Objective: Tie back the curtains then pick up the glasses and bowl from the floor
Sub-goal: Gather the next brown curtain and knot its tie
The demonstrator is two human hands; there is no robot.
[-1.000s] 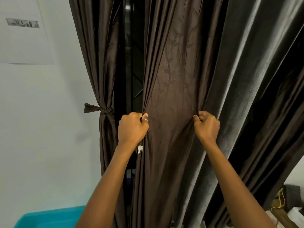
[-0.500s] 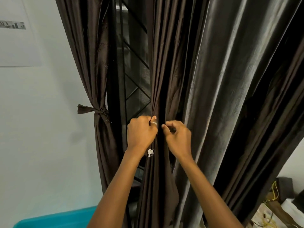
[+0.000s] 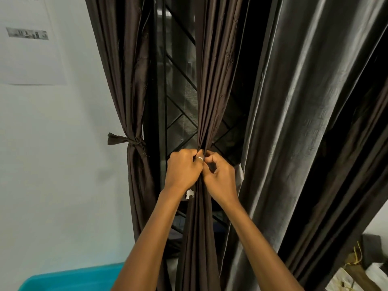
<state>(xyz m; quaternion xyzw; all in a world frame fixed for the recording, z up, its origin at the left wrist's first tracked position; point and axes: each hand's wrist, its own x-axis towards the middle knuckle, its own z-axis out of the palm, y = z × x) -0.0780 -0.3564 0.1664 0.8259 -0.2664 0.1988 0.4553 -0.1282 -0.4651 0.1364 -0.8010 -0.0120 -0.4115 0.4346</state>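
A dark brown curtain panel [image 3: 212, 85] hangs in the middle and is gathered into a narrow bunch at waist height. My left hand [image 3: 183, 169] and my right hand [image 3: 220, 177] both grip that bunch, side by side and touching. A small pale tag or tie end [image 3: 189, 194] hangs under my left hand. At the left, another brown curtain panel [image 3: 128, 85] is tied back with a knotted fabric tie [image 3: 126, 140]. No glasses or bowl are in view.
A barred window with mesh [image 3: 180, 97] shows between the two brown panels. A shiny grey curtain [image 3: 298, 122] hangs at the right. A teal bin [image 3: 69, 279] sits at the bottom left, clutter [image 3: 354, 269] at the bottom right, a paper sheet [image 3: 27, 38] on the wall.
My right hand moved left, gathering the spread middle panel into a tight bunch against my left hand. More of the window shows beside the panel.
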